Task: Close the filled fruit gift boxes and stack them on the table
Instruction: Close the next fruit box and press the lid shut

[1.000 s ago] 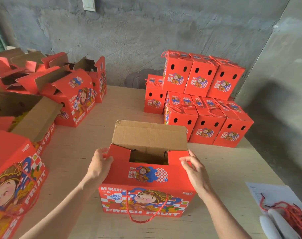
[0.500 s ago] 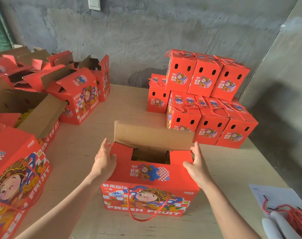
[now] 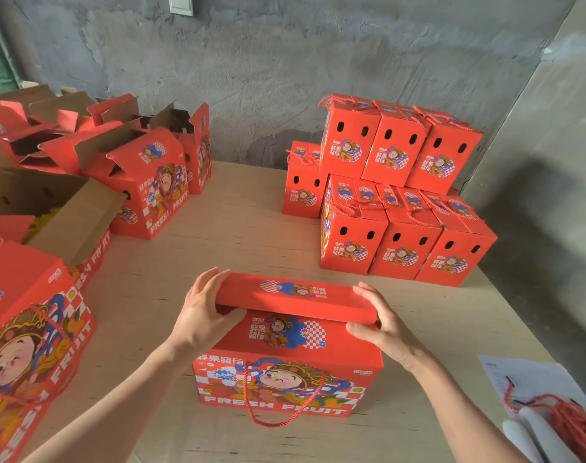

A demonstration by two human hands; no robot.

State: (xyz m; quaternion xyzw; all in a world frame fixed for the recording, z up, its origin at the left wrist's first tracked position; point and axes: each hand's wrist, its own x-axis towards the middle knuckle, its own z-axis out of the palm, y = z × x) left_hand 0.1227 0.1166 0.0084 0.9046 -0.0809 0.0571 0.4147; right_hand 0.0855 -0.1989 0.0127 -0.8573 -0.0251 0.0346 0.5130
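Box (image 3: 286,372): is showing red all over, with white "FRESH FRUIT" lettering, a cartoon figure in blue, yellow and orange, and red-and-white checks.
Lid (image 3: 295,297): is showing red with a blue and checked patch.
Handle (image 3: 285,406): is showing red twisted cord.
Stack (image 3: 398,195): is showing the same red, with black oval holes and small cartoon patches.
Open boxes (image 3: 144,182): are showing red outside, brown cardboard inside.
Counter (image 3: 238,248): is showing pale wood grain.
Wall (image 3: 285,61): is showing mottled grey.
Paper (image 3: 532,379): is showing white.
Cords (image 3: 572,419): are showing red with black tips.
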